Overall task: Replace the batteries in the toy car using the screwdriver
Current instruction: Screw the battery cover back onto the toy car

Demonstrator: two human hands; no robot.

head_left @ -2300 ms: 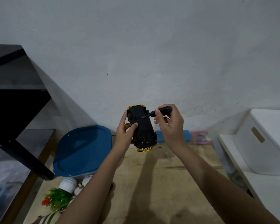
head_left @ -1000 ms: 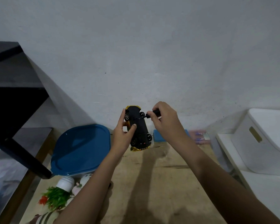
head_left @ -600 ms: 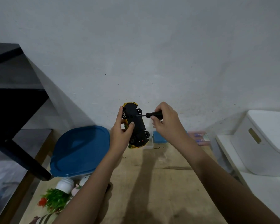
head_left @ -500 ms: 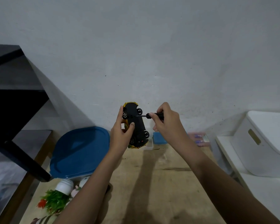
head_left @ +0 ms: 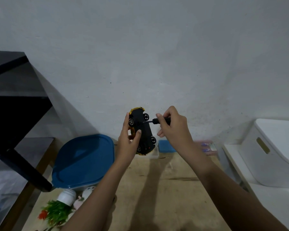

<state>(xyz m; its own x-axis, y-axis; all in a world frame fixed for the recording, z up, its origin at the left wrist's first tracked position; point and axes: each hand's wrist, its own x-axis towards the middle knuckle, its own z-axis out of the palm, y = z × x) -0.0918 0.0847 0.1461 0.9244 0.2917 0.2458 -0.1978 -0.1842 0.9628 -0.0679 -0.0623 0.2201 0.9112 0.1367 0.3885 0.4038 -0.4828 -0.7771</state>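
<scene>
The left hand (head_left: pixel 129 144) grips the toy car (head_left: pixel 142 130) above the wooden table (head_left: pixel 157 189), its black underside facing the camera (the yellow body mostly hidden). The right hand (head_left: pixel 173 127) pinches the screwdriver (head_left: pixel 157 121), covering most of the handle; its tip meets the chassis, the screw too small to discern.

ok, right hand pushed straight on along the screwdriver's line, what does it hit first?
The toy car, its black underside: the screwdriver tip in the right hand looks already on it, though depth is unclear. The left hand grips the car's other side.
</scene>
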